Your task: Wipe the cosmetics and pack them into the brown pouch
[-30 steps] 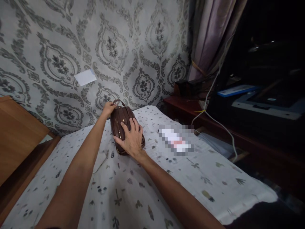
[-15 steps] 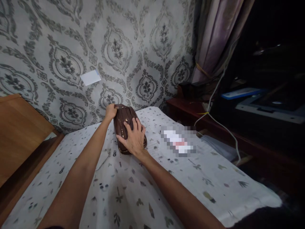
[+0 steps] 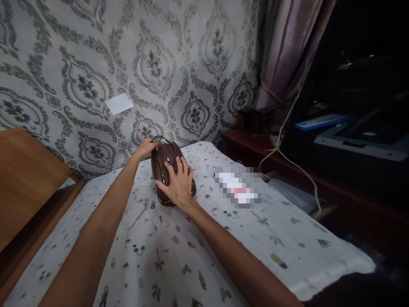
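A brown handbag (image 3: 159, 162) with gold zips and a small gold stud lies on the patterned white sheet. At its far left corner, my left hand (image 3: 147, 147) is closed on the bag's edge, beside the arched carry handle (image 3: 160, 137) and the upper end of a gold zip. Whether a zip pull is between those fingers is too small to make out. My right hand (image 3: 180, 183) lies across the bag's near right part, fingers spread and palm down, pressing on the brown surface.
A blurred-out white and pink item (image 3: 238, 187) rests right of the bag. A white cable (image 3: 300, 166) hangs along the dark red furniture (image 3: 246, 140) on the right. A wooden board (image 3: 32, 175) stands at left, and patterned wallpaper (image 3: 156, 64) rises behind the bed.
My left hand has shifted slightly left and down at the bag's far corner, and the carry handle now shows as a raised loop. My right hand stays spread on the bag.
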{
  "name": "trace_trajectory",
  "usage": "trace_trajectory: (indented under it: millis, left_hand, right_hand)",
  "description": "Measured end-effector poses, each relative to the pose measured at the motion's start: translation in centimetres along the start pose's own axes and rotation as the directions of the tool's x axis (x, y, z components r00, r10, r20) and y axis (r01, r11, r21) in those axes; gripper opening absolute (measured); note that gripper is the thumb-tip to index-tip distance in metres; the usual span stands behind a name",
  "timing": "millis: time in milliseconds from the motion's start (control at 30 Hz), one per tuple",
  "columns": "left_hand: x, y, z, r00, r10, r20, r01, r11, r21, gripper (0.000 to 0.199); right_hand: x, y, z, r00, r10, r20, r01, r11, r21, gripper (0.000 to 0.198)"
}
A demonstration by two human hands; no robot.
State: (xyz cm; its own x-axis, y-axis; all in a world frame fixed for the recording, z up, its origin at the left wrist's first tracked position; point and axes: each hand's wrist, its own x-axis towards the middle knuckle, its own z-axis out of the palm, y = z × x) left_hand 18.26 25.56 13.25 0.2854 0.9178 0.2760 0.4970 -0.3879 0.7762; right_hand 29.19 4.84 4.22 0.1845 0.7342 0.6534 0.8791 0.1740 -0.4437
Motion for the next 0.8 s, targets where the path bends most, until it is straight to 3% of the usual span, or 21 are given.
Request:
trace_trajectory:
  millis: [200,333,467,633,800]
  left_hand:
    - [0.6,2.0,1.7,0.994,0.103,0.03,-0.107,0.978,0.18,0.018]
    - [1.0,2.5,3.7,0.992,0.108,0.063,-0.12,0.962,0.244,0.019]
    - [1.5,2.5,4.6,0.994,0.112,-0.018,-0.103,0.955,0.279,0.022]
    - [1.8,2.3,4.8,0.989,0.114,-0.096,-0.088,0.966,0.242,0.023]
    - [1.1,1.9,5.3,0.993,0.085,-0.078,-0.077,0.991,0.108,0.018]
  right_hand:
    - [-0.2,0.2,0.2,1.0,-0.013,-0.025,0.014,1.0,0.027,0.067]
    - [-0.3,0.4,0.4,0.999,-0.021,-0.045,0.022,0.999,0.04,0.065]
    - [-0.3,0.5,0.6,0.999,-0.026,-0.047,0.029,0.998,0.064,0.064]
    - [-0.3,0.6,0.7,0.998,-0.034,-0.061,0.038,0.996,0.079,0.064]
    - [-0.2,0.7,0.6,0.999,-0.035,-0.042,0.038,0.996,0.077,0.064]
